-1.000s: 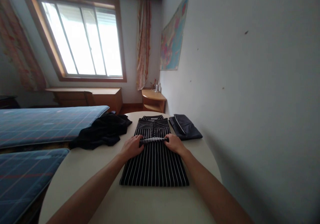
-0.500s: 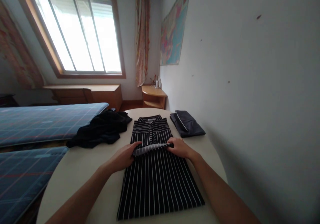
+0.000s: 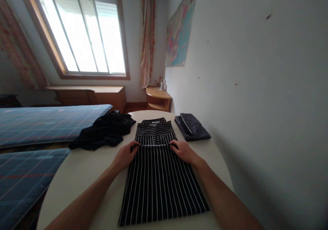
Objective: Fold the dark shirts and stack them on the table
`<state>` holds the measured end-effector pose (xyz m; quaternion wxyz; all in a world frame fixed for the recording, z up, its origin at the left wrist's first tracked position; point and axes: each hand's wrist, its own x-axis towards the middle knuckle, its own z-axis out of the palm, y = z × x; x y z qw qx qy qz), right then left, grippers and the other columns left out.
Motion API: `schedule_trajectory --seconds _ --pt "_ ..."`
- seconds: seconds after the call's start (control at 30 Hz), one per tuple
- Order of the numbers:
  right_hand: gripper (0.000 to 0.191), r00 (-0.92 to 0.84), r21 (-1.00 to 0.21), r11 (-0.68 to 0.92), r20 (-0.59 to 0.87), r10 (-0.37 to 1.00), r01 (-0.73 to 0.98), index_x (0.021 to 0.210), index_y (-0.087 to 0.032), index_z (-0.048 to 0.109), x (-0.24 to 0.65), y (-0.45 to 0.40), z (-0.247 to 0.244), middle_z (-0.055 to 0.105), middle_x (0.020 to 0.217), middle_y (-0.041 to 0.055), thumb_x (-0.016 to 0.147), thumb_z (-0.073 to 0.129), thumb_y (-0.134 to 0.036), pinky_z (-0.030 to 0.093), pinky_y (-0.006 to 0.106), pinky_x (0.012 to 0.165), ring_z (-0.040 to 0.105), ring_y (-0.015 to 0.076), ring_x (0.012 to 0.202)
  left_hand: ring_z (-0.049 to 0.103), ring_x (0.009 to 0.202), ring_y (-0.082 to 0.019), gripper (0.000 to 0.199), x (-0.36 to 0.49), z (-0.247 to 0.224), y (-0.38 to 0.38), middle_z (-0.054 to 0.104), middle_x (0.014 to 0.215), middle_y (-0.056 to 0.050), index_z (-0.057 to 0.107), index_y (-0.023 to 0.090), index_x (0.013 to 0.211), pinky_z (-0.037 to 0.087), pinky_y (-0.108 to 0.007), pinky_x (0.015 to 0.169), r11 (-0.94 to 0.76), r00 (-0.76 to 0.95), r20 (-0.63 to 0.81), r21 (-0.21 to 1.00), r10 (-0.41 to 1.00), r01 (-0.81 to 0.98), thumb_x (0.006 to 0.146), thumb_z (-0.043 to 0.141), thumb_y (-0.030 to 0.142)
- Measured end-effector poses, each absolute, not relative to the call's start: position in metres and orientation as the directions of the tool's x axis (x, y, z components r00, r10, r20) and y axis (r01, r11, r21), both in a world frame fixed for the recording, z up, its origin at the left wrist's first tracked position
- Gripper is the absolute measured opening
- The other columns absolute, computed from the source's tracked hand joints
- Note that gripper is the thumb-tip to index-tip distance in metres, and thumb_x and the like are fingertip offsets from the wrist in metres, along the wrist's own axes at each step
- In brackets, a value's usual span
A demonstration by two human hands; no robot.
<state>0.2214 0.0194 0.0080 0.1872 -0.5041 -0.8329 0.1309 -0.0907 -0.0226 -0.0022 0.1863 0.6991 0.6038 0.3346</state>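
Observation:
A black shirt [image 3: 164, 182] with white stripes lies folded on the pale round table [image 3: 89, 178], its collar at the far end. The lower part is doubled up over the chest, and this upper edge runs straight across between my hands. My left hand [image 3: 126, 155] pinches the left end of that edge, fingers closed on the cloth. At the right end, my right hand [image 3: 183, 151] grips the same edge between thumb and fingers. Both forearms rest low along the two sides of the shirt.
A folded dark garment [image 3: 193, 126] sits at the table's far right, near the white wall [image 3: 256, 120]. Crumpled black clothing [image 3: 105, 131] lies at the far left, against blue checked mattresses [image 3: 51, 124]. Beyond stand a wooden desk [image 3: 107, 93] and a corner shelf [image 3: 159, 94].
The folded edge, lifted and curled with its pale inside showing before, now lies flatter and straight. My left hand has moved slightly up and left; my right hand has barely moved.

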Motion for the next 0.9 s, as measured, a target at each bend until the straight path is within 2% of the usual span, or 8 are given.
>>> schedule_trajectory --seconds 0.13,0.33,0.47,0.63,0.73,0.9 --pt "0.026 -0.414 -0.369 0.466 0.216 0.884 0.804 0.109 -0.021 0.069 0.225 0.021 0.009 0.072 0.109 0.007 0.096 0.051 -0.036 0.039 0.037 0.095 0.063 0.0238 0.107 0.066 0.07 -0.02 0.033 -0.093 -0.004 -0.021 0.072 0.08 -0.002 0.061 0.021 0.115 0.045 -0.029 0.068 -0.135 -0.015 0.205 0.696 0.979 0.705 0.092 0.046 0.039" --pt "0.026 -0.382 -0.374 0.46 0.266 0.885 0.806 0.096 -0.019 0.07 0.23 0.024 0.008 0.071 0.102 0.0081 0.097 0.049 -0.035 0.041 0.03 0.092 0.063 0.0201 0.101 0.063 0.064 -0.018 0.032 -0.092 -0.003 -0.021 0.07 0.073 -0.001 0.057 0.019 0.12 0.04 -0.026 0.063 -0.051 -0.09 0.17 0.683 0.981 0.729 0.091 0.045 0.025" --pt "0.027 -0.253 -0.373 0.335 0.253 0.934 0.865 0.1 -0.018 0.067 0.234 0.022 0.01 0.07 0.104 0.01 0.094 0.053 -0.04 0.044 0.029 0.082 0.065 0.0211 0.094 0.066 0.07 -0.02 0.033 -0.089 -0.001 -0.022 0.073 0.079 -0.003 0.056 0.019 0.121 0.041 -0.027 0.065 -0.03 -0.091 0.153 0.645 0.984 0.764 0.092 0.047 0.03" --pt "0.037 -0.13 -0.366 0.17 0.13 0.983 0.915 0.109 -0.018 0.064 0.238 0.018 0.013 0.073 0.099 0.0118 0.092 0.055 -0.05 0.045 0.032 0.076 0.069 0.027 0.093 0.067 0.074 -0.021 0.043 -0.089 -0.002 -0.024 0.072 0.083 -0.003 0.053 0.019 0.127 0.042 -0.028 0.066 -0.055 -0.04 0.147 0.589 0.988 0.807 0.09 0.051 0.041" --pt "0.035 -0.17 -0.387 0.206 0.126 0.977 0.899 0.108 -0.018 0.065 0.24 0.018 0.013 0.074 0.101 0.0119 0.09 0.058 -0.047 0.046 0.032 0.079 0.069 0.0273 0.096 0.067 0.076 -0.022 0.044 -0.091 -0.005 -0.023 0.072 0.085 -0.004 0.053 0.02 0.126 0.043 -0.028 0.067 -0.101 0.018 0.153 0.556 0.988 0.825 0.088 0.053 0.043" --pt "0.032 -0.373 -0.416 0.389 0.124 0.92 0.822 0.109 -0.015 0.069 0.241 0.019 0.014 0.072 0.11 0.0125 0.088 0.063 -0.038 0.046 0.031 0.09 0.067 0.0247 0.103 0.066 0.073 -0.02 0.044 -0.101 -0.009 -0.02 0.07 0.086 -0.002 0.055 0.022 0.123 0.044 -0.029 0.066 -0.182 0.122 0.144 0.559 0.982 0.809 0.084 0.058 0.044"
